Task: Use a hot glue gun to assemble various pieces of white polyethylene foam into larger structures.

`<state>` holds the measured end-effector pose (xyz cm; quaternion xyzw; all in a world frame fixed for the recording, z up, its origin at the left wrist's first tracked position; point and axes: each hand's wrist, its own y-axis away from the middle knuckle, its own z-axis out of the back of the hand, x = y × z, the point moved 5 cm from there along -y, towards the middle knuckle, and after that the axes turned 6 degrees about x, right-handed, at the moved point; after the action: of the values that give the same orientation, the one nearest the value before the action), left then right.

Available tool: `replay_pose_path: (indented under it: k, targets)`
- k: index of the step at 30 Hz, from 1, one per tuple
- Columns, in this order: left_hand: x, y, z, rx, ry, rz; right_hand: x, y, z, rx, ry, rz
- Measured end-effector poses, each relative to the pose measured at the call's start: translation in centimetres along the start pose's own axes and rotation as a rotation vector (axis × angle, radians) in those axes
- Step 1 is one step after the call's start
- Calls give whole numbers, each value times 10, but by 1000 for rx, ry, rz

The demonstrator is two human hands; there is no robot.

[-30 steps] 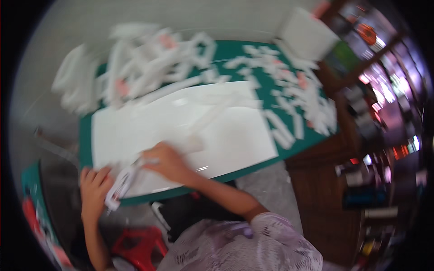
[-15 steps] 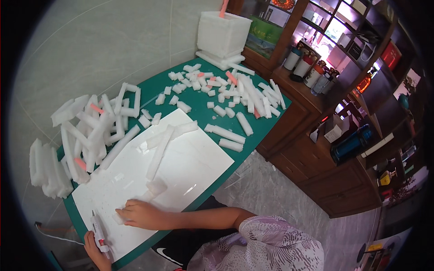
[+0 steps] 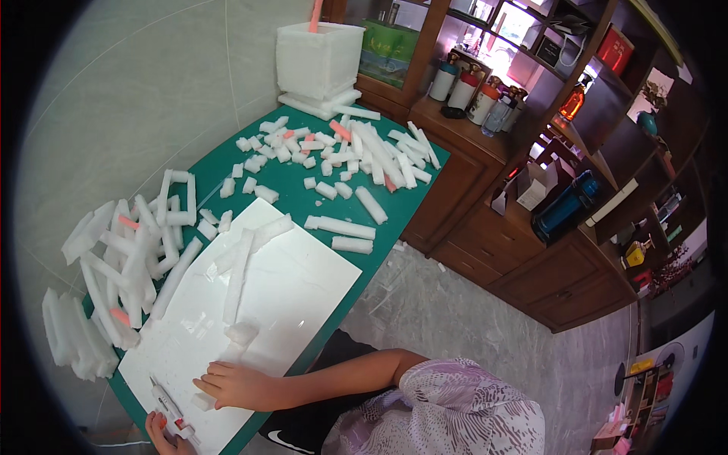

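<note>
On the white board (image 3: 303,303), my right hand (image 3: 243,387) holds down a small white foam block (image 3: 202,401), its thumb and fingers at the block's edges. Lower left, at the board's corner, my left hand (image 3: 161,436) has its fingers bent against a white pen-shaped tool with a thin metal tip (image 3: 165,402). Its grip is partly hidden by the tool and the picture's edge. Beyond my right hand lie a short foam piece (image 3: 241,334) and a long foam strip (image 3: 239,277). That strip's far end meets another foam strip (image 3: 271,232).
A green table top (image 3: 296,189) carries the board. Tangled foam strips and frames (image 3: 136,254) lie to the left, scattered foam chunks (image 3: 288,148) farther off. A white foam box (image 3: 318,64) stands at the far end. Dark wooden cabinets (image 3: 470,182) rise beyond the right edge.
The whole view has shifted, so the table and far things now appear farther left. My right hand stays on the small block, and my left hand stays at the tool.
</note>
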<state>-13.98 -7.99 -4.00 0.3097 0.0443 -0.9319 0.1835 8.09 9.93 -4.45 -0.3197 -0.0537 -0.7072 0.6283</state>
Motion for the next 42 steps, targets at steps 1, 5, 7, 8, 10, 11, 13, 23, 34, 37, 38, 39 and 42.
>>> replay_pose_path:
  k: [1,5,7,8,10,11,13,23,34,37,38,39,42]
  targets:
    - [-2,2,-1,-35,6,15,1,1,0,1,-8,5]
    - [-42,13,3,-183,-307,-29,8,10,8,-27,-35,29]
    - [-61,18,2,-266,-281,-8,11,16,16,-70,-15,68]
    - [-70,22,3,-351,-252,7,13,20,23,-109,-9,90]
    - [-89,27,-1,-453,-309,-46,15,28,37,-147,-4,111]
    - [-101,33,-1,-556,-367,-104,16,31,46,-156,-45,117]
    - [-106,40,-15,-614,-320,-42,19,39,66,-166,-86,116]
    - [-53,37,-90,-794,165,142,-7,95,210,-440,-396,-140]
    - [-111,14,-114,-700,465,53,-131,120,269,-421,138,-480]
    - [-122,11,-112,-657,472,103,-150,73,228,-142,335,-244]
    - [-123,7,-113,-614,482,116,-151,60,218,-141,332,-235]
    - [-123,7,-112,-627,479,125,-146,45,204,-46,416,-161]
    - [-124,5,-111,-600,472,115,-159,19,164,88,549,1]
